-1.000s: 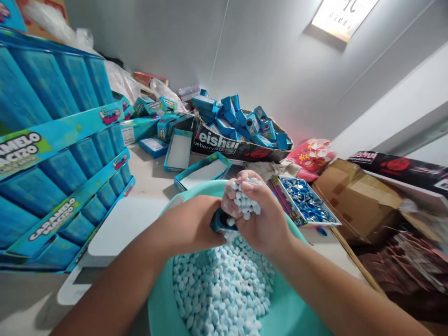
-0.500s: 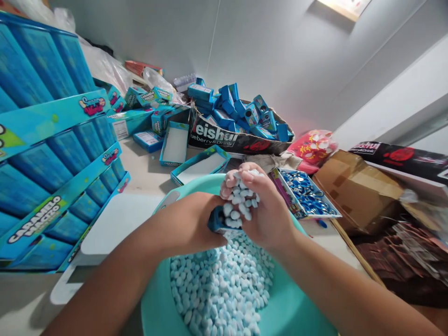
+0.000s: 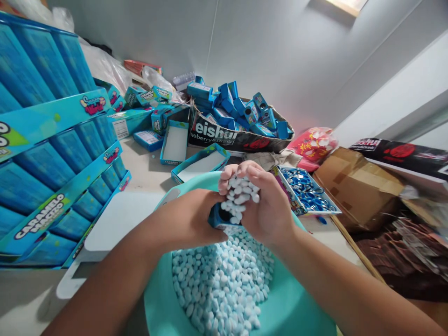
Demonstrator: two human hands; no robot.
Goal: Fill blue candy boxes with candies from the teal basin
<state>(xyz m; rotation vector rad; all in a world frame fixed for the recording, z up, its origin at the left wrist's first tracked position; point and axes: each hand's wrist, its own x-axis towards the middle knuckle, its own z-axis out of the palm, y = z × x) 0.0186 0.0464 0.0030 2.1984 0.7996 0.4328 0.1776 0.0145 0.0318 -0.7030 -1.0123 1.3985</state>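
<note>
My left hand [image 3: 191, 219] is closed round a small blue box [image 3: 219, 218] with its open mouth facing up, held over a teal basin [image 3: 297, 308]. My right hand [image 3: 261, 200] is cupped just above the box and full of pale blue-white candies [image 3: 240, 193], which spill down into the box mouth. The basin below holds a heap of the same candies [image 3: 220, 284].
Stacked blue "Caramelo Macizo" display cartons [image 3: 52, 158] stand at the left. Open blue trays [image 3: 175, 144] lie on the table behind the basin. A dark carton [image 3: 224, 135] piled with small blue boxes sits further back. A tray of blue discs [image 3: 304, 189] and brown cardboard boxes [image 3: 357, 186] are at the right.
My right hand has tipped a little lower toward the box and candies keep sliding from it. The left hand and the box stay in place over the basin.
</note>
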